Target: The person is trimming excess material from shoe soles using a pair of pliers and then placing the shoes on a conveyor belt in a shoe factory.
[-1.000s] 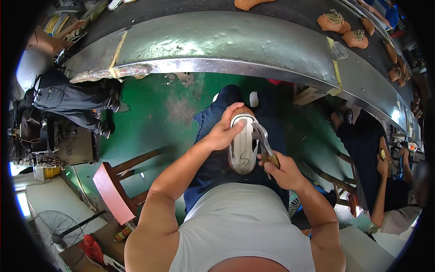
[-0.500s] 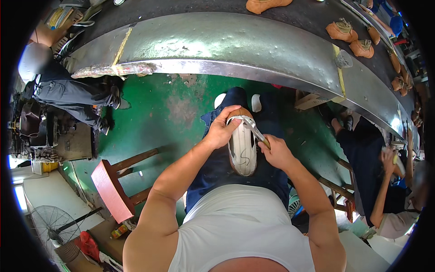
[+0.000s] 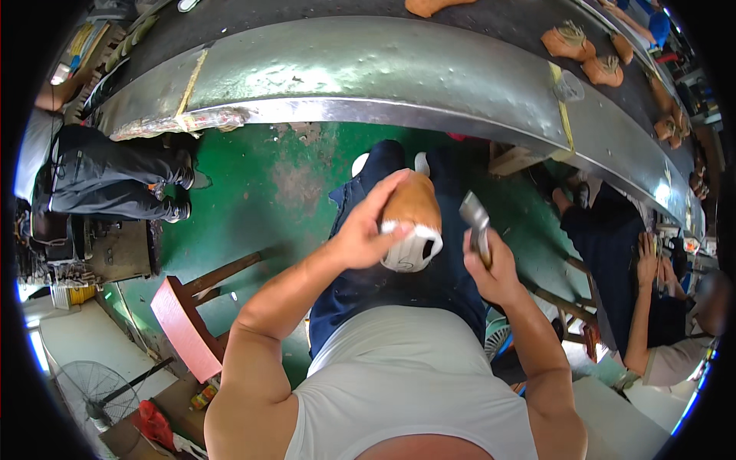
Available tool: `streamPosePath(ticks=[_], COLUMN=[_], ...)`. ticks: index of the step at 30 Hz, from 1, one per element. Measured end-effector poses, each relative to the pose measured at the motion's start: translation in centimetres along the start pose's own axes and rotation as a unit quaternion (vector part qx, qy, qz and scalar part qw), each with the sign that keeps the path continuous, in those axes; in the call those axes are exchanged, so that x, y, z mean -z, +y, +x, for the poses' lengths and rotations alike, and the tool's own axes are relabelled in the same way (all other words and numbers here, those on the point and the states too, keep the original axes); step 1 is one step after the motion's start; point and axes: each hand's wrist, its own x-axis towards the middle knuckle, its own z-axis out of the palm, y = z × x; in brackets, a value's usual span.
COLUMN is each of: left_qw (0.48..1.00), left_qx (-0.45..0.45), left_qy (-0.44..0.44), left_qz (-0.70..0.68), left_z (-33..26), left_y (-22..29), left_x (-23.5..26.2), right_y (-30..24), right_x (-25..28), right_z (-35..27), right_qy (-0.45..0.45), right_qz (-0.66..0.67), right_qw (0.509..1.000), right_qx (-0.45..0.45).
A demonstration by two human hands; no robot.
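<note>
Left hand [image 3: 366, 230]: closed around a shoe [image 3: 412, 222], fingers wrapped over its tan upper, white sole end pointing down toward the person's lap. The shoe is held in the air above the dark blue trousers [image 3: 360, 284], clear of any surface.

Right hand [image 3: 494, 268]: clenched on the handle of a metal tool [image 3: 475, 218]. The tool's flat grey head rises above the fist, just to the right of the shoe and apart from it.

Positions relative to the shoe:
- Beyond it, across a strip of green floor [image 3: 253, 192], runs a curved metal conveyor edge [image 3: 368, 84] with a dark belt behind.
- Far beyond and to the right, several tan shoe uppers [image 3: 566, 40] lie on that belt.
- Lower left, a red-seated wooden stool [image 3: 184, 326] stands on the floor.
- Far left, another person in dark trousers [image 3: 115, 180] sits beside the conveyor.
- Right, a further person's arm [image 3: 640, 307] shows near the frame rim.
- Far lower left, a fan [image 3: 92, 387] stands on a pale surface.
</note>
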Motion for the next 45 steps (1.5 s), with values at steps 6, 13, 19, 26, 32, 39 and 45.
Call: streamPosePath(ticks=[6,13,19,26,32,39,45], left_qw=[0.99,0.971,0.96,0.98,0.957,0.943,0.849], left_qx=[-0.066,-0.004,0.063,0.189,0.127,0.331,0.427], left_qy=[-0.071,0.03,0.06,0.047,0.054,-0.022,-0.108], left_qz=[0.103,0.239,0.265,-0.029,0.255,-0.007,-0.291], left_z=[-4.5,-7.4,-6.4,-4.6,-2.3,-3.9,-2.6], left_y=[1.1,2.3,1.0,-4.3,-5.7,-8.4,-7.1], left_x=[-4.2,-6.7,-6.4,-4.7,-5.0,-4.1,-2.3], right_y=[1.7,0.1,-0.4,3.2,7.4,8.6,7.4], right_x=[-5.1,-5.5,-4.9,-3.9,-7.2,-6.1,-2.0], right_z=[3.6,4.0,6.9,5.0,2.6,1.6,0.6], right_qy=[0.039,0.02,0.015,0.083,0.126,0.021,-0.044], right_qz=[0.217,0.178,0.082,0.02,0.024,0.077,0.098], right_qw=[0.972,0.977,0.996,0.995,0.982,0.966,0.959], right_qx=[0.078,0.117,0.034,-0.043,-0.141,-0.247,-0.262])
